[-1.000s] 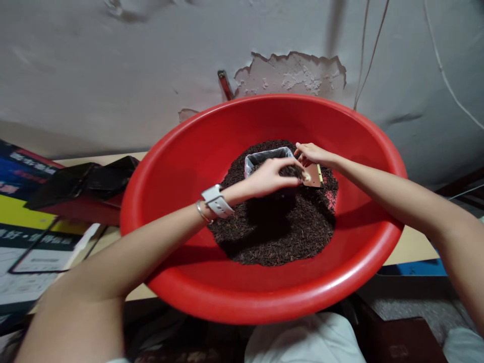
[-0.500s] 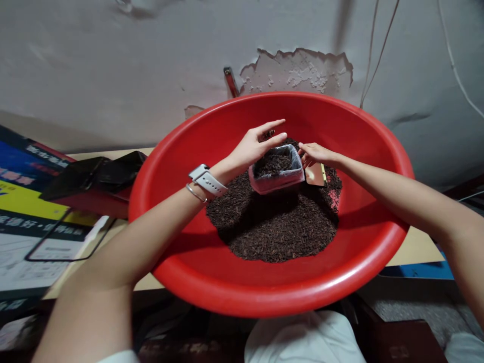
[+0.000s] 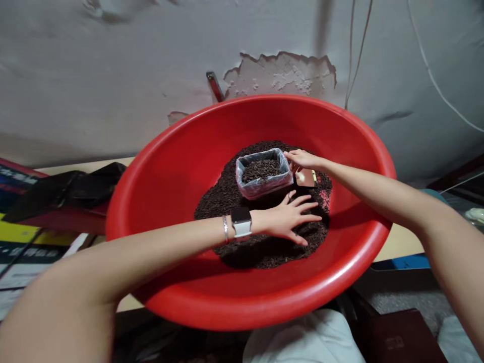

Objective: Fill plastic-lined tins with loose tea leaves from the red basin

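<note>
My right hand pinched the rim of the small clear plastic-lined tub, half full of dark grains, which sat on the heap of dark loose grains in the big red plastic basin. My left hand lay spread flat on that heap, gripping nothing. I judged this mid-filling; next called for a cupped handful.

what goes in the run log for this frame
left hand: flat on dark grains | right hand: holding bag rim | red basin
</note>
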`<action>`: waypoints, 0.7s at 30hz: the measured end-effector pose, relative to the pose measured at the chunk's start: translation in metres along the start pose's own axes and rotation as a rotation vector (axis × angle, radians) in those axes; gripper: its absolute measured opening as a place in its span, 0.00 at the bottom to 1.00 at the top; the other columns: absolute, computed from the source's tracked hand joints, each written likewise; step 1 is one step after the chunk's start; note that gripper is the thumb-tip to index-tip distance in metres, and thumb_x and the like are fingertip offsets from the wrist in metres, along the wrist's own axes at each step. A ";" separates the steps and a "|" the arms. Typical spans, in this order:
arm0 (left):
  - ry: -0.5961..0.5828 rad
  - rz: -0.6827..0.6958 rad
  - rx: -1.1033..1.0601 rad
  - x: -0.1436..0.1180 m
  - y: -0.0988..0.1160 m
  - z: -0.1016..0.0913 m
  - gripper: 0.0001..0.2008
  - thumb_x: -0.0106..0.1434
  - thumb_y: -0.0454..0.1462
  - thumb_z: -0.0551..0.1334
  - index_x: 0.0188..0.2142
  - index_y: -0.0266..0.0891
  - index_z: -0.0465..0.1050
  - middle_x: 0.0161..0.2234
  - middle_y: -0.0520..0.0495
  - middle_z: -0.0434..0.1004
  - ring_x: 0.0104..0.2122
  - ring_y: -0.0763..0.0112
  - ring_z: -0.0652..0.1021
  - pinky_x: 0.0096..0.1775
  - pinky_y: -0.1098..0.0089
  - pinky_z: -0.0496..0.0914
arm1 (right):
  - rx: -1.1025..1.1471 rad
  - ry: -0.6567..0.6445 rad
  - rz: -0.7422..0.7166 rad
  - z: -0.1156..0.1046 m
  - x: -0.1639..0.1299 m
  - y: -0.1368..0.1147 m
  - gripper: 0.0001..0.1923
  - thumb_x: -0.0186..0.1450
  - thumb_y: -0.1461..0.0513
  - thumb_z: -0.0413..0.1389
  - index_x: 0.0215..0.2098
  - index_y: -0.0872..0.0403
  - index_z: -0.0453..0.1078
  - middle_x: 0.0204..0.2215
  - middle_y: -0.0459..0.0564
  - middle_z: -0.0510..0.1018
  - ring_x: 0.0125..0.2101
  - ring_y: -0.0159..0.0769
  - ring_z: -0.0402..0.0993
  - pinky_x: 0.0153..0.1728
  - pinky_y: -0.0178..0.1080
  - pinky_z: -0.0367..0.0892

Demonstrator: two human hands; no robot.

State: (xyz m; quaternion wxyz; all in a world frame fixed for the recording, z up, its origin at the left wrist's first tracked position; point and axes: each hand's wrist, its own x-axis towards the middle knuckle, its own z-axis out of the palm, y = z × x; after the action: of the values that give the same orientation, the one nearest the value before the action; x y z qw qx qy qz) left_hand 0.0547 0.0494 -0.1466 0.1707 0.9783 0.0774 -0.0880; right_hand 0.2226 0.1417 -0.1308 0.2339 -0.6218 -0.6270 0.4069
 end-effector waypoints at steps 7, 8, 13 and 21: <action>-0.279 -0.378 -0.250 0.054 -0.009 0.023 0.55 0.54 0.60 0.66 0.72 0.44 0.41 0.71 0.30 0.28 0.68 0.32 0.32 0.59 0.29 0.45 | -0.174 0.003 -0.085 -0.003 -0.008 -0.005 0.20 0.72 0.50 0.48 0.39 0.58 0.72 0.37 0.56 0.82 0.36 0.37 0.78 0.32 0.32 0.71; -0.296 -0.431 -0.262 0.060 -0.015 0.025 0.60 0.50 0.61 0.68 0.72 0.44 0.39 0.71 0.30 0.26 0.67 0.31 0.31 0.59 0.29 0.44 | -0.187 0.023 -0.122 -0.006 -0.015 -0.003 0.19 0.71 0.50 0.50 0.42 0.57 0.74 0.40 0.54 0.82 0.41 0.39 0.78 0.36 0.32 0.72; -0.344 -0.479 -0.236 0.067 -0.027 0.029 0.62 0.43 0.58 0.73 0.70 0.41 0.48 0.71 0.29 0.28 0.67 0.27 0.34 0.60 0.31 0.46 | -0.003 0.121 -0.230 -0.019 -0.085 0.013 0.21 0.73 0.51 0.46 0.58 0.49 0.69 0.52 0.49 0.77 0.53 0.40 0.74 0.45 0.35 0.73; -0.415 -0.336 -0.012 0.028 -0.003 0.025 0.50 0.50 0.42 0.74 0.68 0.42 0.53 0.69 0.28 0.48 0.64 0.30 0.58 0.59 0.45 0.61 | 0.153 0.102 -0.303 -0.025 -0.152 -0.005 0.23 0.73 0.53 0.46 0.62 0.50 0.66 0.56 0.50 0.74 0.57 0.44 0.71 0.51 0.39 0.72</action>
State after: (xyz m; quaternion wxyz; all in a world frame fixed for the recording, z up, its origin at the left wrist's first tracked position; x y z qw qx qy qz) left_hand 0.0778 0.0471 -0.1761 0.1717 0.9117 0.2024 -0.3135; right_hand 0.2575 0.0006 -0.0806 0.3707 -0.5206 -0.6679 0.3814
